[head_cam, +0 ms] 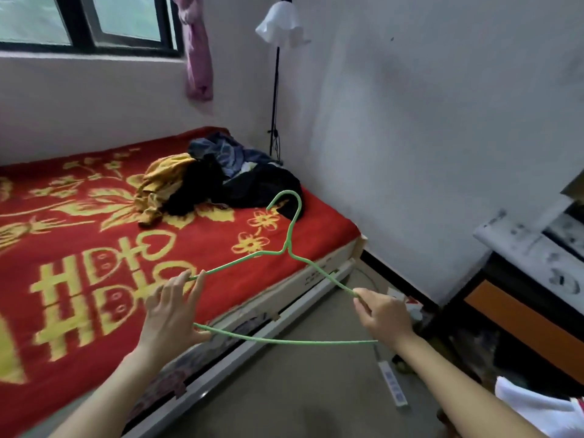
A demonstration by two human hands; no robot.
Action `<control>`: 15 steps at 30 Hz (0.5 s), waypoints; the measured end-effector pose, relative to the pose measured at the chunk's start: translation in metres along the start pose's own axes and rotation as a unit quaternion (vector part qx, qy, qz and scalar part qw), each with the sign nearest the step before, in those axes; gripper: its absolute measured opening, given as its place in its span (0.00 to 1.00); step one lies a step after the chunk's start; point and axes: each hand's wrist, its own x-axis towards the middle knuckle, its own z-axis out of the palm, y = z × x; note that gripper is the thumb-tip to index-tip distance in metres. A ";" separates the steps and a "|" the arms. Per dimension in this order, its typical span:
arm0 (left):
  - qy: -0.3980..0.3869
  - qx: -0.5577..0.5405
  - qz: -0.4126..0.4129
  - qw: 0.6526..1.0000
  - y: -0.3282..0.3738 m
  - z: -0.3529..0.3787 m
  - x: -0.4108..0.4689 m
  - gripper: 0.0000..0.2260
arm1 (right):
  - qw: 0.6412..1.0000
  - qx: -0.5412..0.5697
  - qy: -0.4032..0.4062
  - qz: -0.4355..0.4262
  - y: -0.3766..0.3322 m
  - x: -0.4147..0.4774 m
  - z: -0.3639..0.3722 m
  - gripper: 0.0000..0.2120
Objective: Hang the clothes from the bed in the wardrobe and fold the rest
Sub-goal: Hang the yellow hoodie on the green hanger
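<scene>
- White walls are seen round a small bedroom, and a dark-framed window is set high on the left.
- Below it, a bed is covered by a red blanket with yellow flowers.
- The left hand is held up over the near edge of the bed. Its fingers are kept straight and spread, so its grip is wide. The left end of the hanger is touched by it, and that corner is hidden behind the hand.
- A pink cloth is hung beside the window.
- A pile of clothes, yellow, black and blue, is heaped at the far end of the bed by the wall.
- A white lamp is seen in the corner on a thin black pole.
- The green hanger is held in the air between both hands, with its hook pointed at the clothes.
- The right hand is curled round the hanger's right end, so its grip is closed on it.
- A power strip is laid on the floor.
- A dark cabinet with an orange front is seen at the far right.
</scene>
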 end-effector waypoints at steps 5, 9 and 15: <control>-0.062 -0.047 -0.067 0.995 -0.087 0.026 0.034 0.61 | 0.996 -0.076 -0.036 0.012 -0.046 0.098 0.075 0.13; -0.083 -0.053 -0.134 0.986 -0.157 0.030 0.063 0.60 | 0.985 -0.080 -0.140 0.055 -0.087 0.211 0.136 0.16; -0.214 0.013 -0.311 0.926 -0.226 0.063 0.091 0.63 | 0.955 -0.019 -0.274 0.109 -0.132 0.304 0.214 0.31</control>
